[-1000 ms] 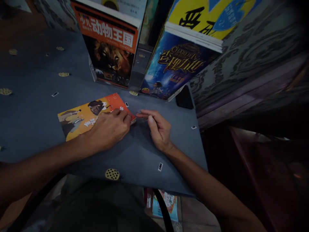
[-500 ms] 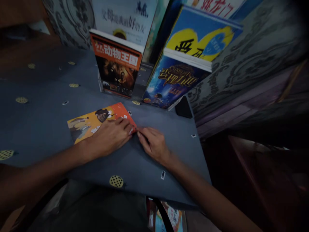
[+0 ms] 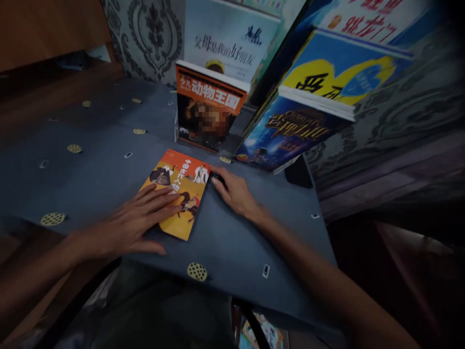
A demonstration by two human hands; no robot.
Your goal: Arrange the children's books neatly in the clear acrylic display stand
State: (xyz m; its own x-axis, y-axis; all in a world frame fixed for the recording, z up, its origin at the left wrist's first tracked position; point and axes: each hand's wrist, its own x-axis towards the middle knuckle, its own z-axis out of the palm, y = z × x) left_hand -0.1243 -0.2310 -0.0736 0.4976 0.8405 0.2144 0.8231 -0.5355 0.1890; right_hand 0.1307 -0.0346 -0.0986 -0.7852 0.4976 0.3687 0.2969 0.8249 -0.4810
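Observation:
A small orange and yellow book [image 3: 198,206] with drawn figures and white Chinese lettering lies closed on the cloth-covered table [image 3: 232,252]. My left hand [image 3: 141,218] rests flat across its lower left part, fingers stretched out and slightly apart, covering some of the lettering. At the upper right corner of the book, my right hand [image 3: 234,191] has thumb and index finger bent together on the edge. The exact contact of those fingertips is hard to make out.
Behind stand an orange animal book [image 3: 214,99], a dark blue book [image 3: 290,131] and a blue and yellow book [image 3: 348,63] in holders. A black object [image 3: 300,172] sits by the table's right edge. Patterned wallpaper [image 3: 156,29] rises behind.
My left hand has moved left and spread flat, uncovering more of the cover. The book is turned, its lower edge now nearer me. My right hand stays at its corner. The view has shifted.

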